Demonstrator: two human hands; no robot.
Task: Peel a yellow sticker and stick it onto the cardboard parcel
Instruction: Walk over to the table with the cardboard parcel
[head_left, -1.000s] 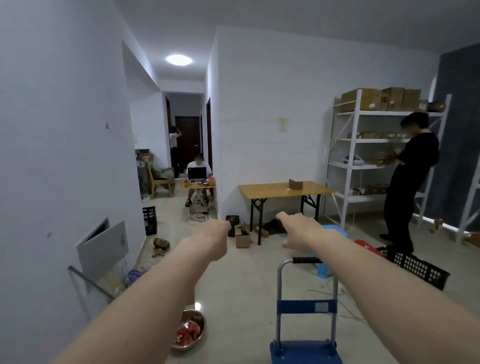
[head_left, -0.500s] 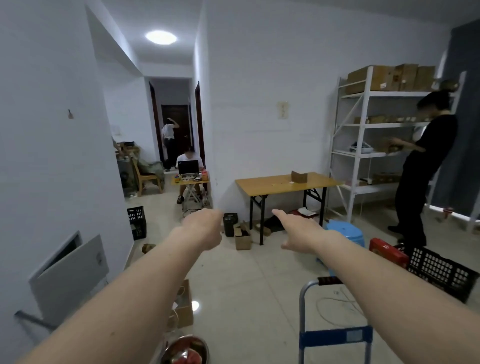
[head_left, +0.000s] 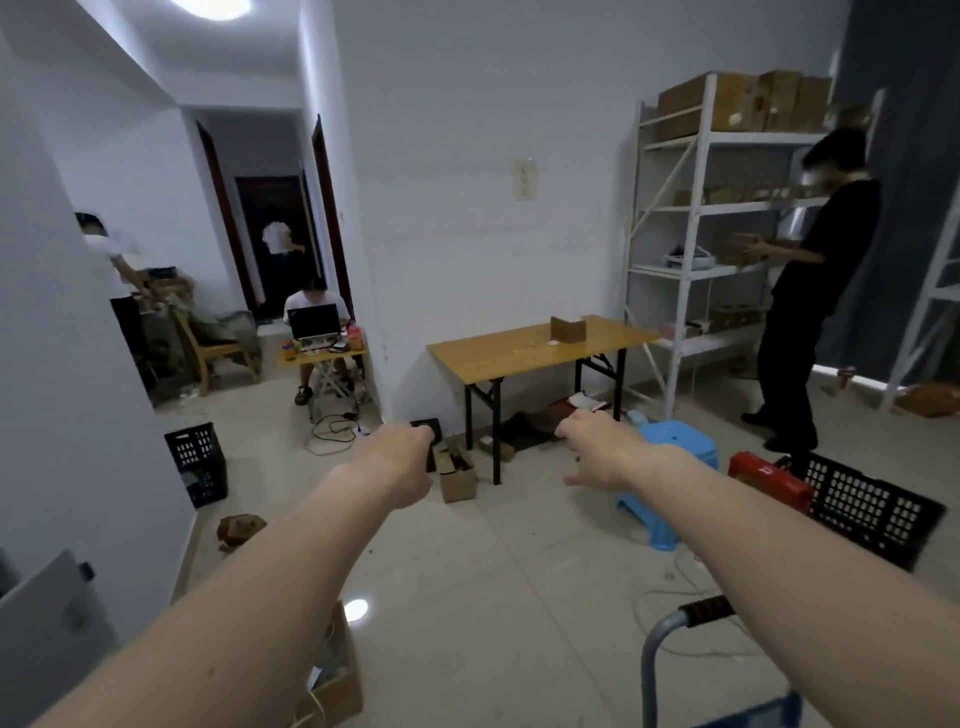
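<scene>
A small cardboard parcel (head_left: 568, 329) stands on a wooden folding surface (head_left: 498, 353) against the far wall, at about one o'clock in the view and well away from the person. Small pale scraps lie just beside the parcel on the surface; whether one is the yellow sticker is too small to tell.

Both bare arms stretch forward over the tiled floor. The left hand (head_left: 397, 457), near centre, has its fingers curled under and holds nothing visible. The right hand (head_left: 597, 447), at about two o'clock from it, hangs loose with its fingers relaxed and holds nothing.

By the look of it, the task has not begun: nothing is peeled or stuck, and the surface has yet to be reached.

A blue plastic stool (head_left: 670, 441) sits on the floor between the person and the surface.
</scene>
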